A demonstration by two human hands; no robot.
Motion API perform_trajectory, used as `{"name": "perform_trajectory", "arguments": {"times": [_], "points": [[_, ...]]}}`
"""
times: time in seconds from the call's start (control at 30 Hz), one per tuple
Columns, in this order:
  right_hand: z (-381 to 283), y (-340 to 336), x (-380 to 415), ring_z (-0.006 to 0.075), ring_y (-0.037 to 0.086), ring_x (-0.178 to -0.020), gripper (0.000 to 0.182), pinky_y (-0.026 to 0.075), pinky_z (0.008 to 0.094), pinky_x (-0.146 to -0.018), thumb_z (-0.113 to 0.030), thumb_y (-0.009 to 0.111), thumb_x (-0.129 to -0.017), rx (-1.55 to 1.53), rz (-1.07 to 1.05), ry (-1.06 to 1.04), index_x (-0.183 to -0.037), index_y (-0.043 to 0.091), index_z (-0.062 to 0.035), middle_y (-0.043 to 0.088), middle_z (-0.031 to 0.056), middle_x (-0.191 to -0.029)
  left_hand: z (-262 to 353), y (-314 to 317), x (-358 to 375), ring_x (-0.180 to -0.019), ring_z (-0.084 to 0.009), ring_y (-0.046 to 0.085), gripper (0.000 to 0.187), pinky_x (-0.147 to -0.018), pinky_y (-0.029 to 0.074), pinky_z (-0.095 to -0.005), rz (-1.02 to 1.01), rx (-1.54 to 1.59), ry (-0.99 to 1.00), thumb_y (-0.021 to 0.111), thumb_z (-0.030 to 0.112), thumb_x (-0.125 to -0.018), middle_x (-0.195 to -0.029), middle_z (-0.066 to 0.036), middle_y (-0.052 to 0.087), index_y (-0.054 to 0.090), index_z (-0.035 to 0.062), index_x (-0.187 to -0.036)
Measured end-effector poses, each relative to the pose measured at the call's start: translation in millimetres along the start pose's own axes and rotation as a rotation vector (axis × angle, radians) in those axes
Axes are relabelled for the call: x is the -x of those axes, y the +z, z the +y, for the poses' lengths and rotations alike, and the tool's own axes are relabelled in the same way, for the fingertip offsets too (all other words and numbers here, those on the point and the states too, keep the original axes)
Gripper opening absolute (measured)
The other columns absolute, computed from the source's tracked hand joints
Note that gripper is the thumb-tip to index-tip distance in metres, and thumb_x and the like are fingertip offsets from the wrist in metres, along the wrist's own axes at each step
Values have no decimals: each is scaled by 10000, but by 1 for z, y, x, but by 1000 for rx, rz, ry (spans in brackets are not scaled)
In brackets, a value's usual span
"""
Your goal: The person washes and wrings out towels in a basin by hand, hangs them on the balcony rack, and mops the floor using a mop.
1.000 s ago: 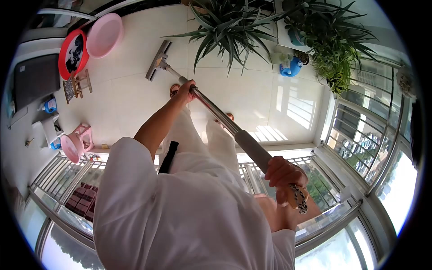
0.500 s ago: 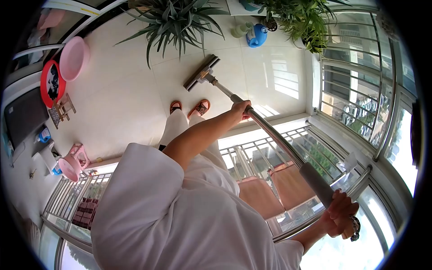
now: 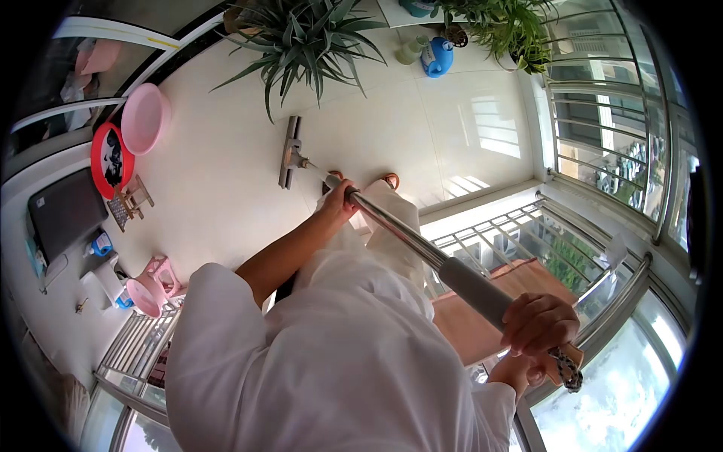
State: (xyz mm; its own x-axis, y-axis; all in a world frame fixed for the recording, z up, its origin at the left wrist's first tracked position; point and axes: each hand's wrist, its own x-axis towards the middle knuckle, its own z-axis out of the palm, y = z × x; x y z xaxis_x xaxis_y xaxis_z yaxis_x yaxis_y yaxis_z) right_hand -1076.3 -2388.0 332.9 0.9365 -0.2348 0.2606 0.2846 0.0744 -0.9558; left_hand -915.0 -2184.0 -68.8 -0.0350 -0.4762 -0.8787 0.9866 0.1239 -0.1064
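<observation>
A long-handled mop [image 3: 403, 232] slants across my body from upper left to lower right, with its flat, wide head [image 3: 291, 154] on the pale tiles. Low on the metal pole, my left hand [image 3: 337, 205] is wrapped around it. My right hand [image 3: 539, 325] is closed around the grey grip near the top end, where a dark patterned cord loop [image 3: 568, 369] hangs. The mop head lies ahead and to the left of my feet. My sandal [image 3: 390, 180] shows just past the pole; the other foot is mostly hidden behind my left hand.
A spiky potted plant [image 3: 301, 45] spreads beyond the mop head. At the back stand a blue jug [image 3: 437, 58] and a greenish bottle [image 3: 410, 50]. Pink basin [image 3: 146, 118], red basin [image 3: 111, 160], small wooden stool [image 3: 132, 202] and pink stool [image 3: 163, 276] are left. Railings [image 3: 512, 230] run along the right.
The mop head has swept left and slightly toward me, turning more upright in view. Both hands have moved left with the pole. The view has shifted a little.
</observation>
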Motion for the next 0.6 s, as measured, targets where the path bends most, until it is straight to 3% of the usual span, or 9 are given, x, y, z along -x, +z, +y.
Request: {"name": "perform_trajectory", "arguments": {"times": [0.03, 0.13, 0.3, 0.37, 0.5, 0.6], "points": [[13, 6, -7, 222, 608, -565, 199, 487, 349, -563, -163, 693, -705, -49, -41, 19, -673, 529, -54, 580, 59, -604, 8, -5, 12, -596, -192, 543, 177, -541, 486, -325, 188, 51, 57, 595, 93, -767, -672, -66, 504, 437, 65, -843], [37, 11, -5, 248, 582, -578, 190, 480, 371, -602, -142, 662, -720, -114, 11, 81, -659, 513, -40, 556, 69, -606, 24, -55, 1, -594, -192, 546, 158, -550, 509, -322, 197, 63, 25, 589, 69, -755, -664, -69, 494, 450, 63, -828], [39, -51, 24, 257, 559, -597, 177, 467, 377, -639, -128, 635, -728, -156, 63, 142, -650, 505, -36, 544, 80, -622, -2, -21, -36, -578, -172, 548, 155, -535, 508, -286, 146, -36, 2, 597, 68, -732, -653, -60, 495, 454, 66, -793], [30, -89, 40, 236, 559, -561, 192, 468, 365, -587, -132, 651, -721, -126, 106, 97, -642, 498, -47, 545, 76, -600, -29, 12, -64, -567, -163, 549, 152, -529, 502, -268, 41, -103, 19, 600, 72, -724, -649, -56, 500, 455, 71, -769], [-4, -200, 91, 208, 566, -525, 213, 468, 350, -538, -162, 666, -730, -33, 179, 26, -649, 500, -56, 547, 62, -569, -111, 127, -121, -535, -142, 535, 147, -433, 428, -242, 274, -103, -25, 559, 112, -743, -601, -19, 500, 429, 109, -675], [-57, -287, 127, 190, 581, -514, 234, 469, 327, -535, -216, 675, -753, 91, 233, 52, -661, 503, -86, 549, 37, -555, -198, 227, -160, -436, -138, 449, 187, -397, 378, -252, 279, -235, -94, 534, 119, -735, -529, -2, 441, 383, 131, -626]]}}
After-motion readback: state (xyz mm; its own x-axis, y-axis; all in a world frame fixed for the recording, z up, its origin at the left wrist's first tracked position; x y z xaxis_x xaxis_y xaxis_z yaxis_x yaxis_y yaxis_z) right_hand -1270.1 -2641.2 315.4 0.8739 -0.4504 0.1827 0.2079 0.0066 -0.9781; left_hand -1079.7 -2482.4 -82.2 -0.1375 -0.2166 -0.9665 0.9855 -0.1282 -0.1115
